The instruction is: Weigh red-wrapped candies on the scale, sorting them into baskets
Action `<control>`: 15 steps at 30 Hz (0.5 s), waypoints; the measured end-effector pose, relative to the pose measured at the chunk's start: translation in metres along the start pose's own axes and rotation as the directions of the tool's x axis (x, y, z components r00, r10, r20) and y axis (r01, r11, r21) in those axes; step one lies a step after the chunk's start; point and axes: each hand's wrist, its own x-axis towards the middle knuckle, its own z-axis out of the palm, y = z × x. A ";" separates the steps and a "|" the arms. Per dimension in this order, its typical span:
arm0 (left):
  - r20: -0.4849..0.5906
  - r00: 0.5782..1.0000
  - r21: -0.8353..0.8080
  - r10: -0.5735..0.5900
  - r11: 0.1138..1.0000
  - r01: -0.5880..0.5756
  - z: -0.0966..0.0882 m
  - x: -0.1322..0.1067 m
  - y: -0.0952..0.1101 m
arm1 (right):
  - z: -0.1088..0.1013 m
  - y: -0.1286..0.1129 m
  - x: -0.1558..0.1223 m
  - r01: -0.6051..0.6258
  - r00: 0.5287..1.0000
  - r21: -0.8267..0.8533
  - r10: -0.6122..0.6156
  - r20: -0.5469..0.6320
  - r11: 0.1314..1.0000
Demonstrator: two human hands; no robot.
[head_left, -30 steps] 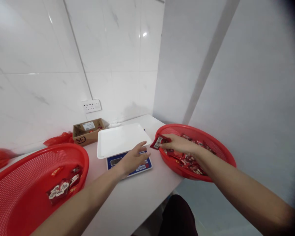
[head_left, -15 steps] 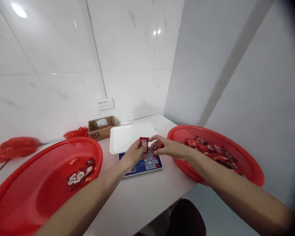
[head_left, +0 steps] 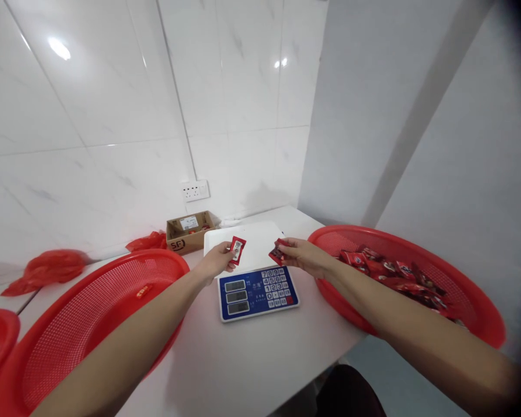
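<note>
My left hand (head_left: pixel 217 259) pinches a small red snack packet (head_left: pixel 238 250) with a white label, held above the white pan (head_left: pixel 254 236) of a digital scale. Over the pan's right side, my right hand (head_left: pixel 303 255) is closed on a dark red snack packet (head_left: pixel 278 251). The two packets are apart from each other. In front of the hands, the scale's blue keypad panel (head_left: pixel 258 293) with its displays is in full view.
A red basket (head_left: pixel 473 301) at the right holds many red packets (head_left: pixel 399 278). Another red basket (head_left: pixel 61 324) stands at the left, partly behind my forearm. Behind are a cardboard box (head_left: pixel 191 234), red plastic bags (head_left: pixel 47 271) and a wall socket (head_left: pixel 195 190).
My hands have moved apart, the left one leftward and the right one slightly rightward, each with its packet. The scale's panel is now uncovered. The view has shifted a little.
</note>
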 end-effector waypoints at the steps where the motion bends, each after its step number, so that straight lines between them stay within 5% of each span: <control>1: -0.006 1.000 0.019 -0.005 1.000 0.005 -0.003 0.002 -0.001 | 0.001 0.001 0.004 -0.008 1.000 -0.015 0.008 -0.004 1.000; 15: -0.035 0.999 0.148 -0.007 0.989 0.012 -0.011 0.021 -0.017 | 0.030 0.006 0.045 -0.007 0.992 -0.140 -0.010 -0.123 0.990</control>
